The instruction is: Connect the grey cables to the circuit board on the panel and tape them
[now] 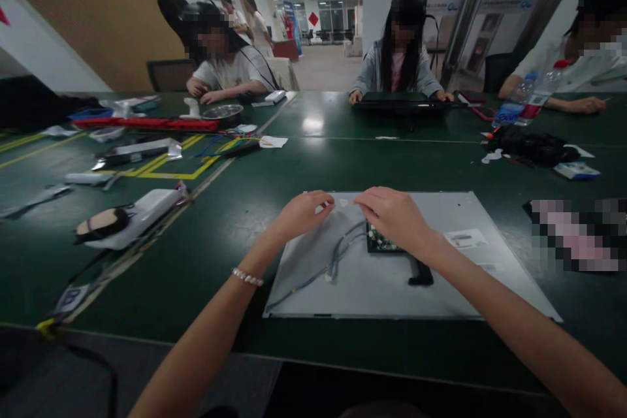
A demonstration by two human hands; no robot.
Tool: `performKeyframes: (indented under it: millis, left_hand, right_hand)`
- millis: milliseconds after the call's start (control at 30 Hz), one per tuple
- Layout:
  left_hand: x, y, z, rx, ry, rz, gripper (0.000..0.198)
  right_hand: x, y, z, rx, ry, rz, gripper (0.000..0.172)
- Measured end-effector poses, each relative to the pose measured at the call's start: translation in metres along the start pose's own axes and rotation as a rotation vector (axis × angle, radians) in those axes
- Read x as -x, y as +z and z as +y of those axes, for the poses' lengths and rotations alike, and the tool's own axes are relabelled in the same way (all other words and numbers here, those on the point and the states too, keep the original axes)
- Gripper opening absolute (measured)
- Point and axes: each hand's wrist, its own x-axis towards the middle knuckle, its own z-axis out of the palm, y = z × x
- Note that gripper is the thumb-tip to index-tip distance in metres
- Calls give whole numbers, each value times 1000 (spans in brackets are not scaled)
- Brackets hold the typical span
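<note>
A flat grey-white panel (313, 294) lies on the green table in front of me. My left hand (307, 212) is over its far left edge, thumb and fingertips drawn close; anything between them is too small to make out. Over the green circuit board (379, 239) in its black frame is my right hand (392, 212), which partly hides it. Its fingertips point left and are pressed together near a small white piece (343, 203) between the hands. Grey-blue cables (336, 255) run from the board to the panel's near left corner. A black bracket (421, 273) lies near the board.
A white power strip (154, 208) and a dark oval object (102, 225) lie at left, with a red bar (147, 123) behind. Across the table a person holds a black panel (409, 105). Bottles (536, 98) and a black bag (539, 145) are at right.
</note>
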Motion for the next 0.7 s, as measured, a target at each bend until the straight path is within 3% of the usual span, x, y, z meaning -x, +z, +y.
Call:
performKeyframes:
  millis: [300, 700]
  left_hand:
    - [2, -7, 6, 139, 40, 113, 15]
    - [4, -10, 28, 239, 131, -138, 17]
  right_hand:
    - [36, 15, -25, 112, -169, -120, 21]
    - [44, 36, -36, 192, -234, -190, 18]
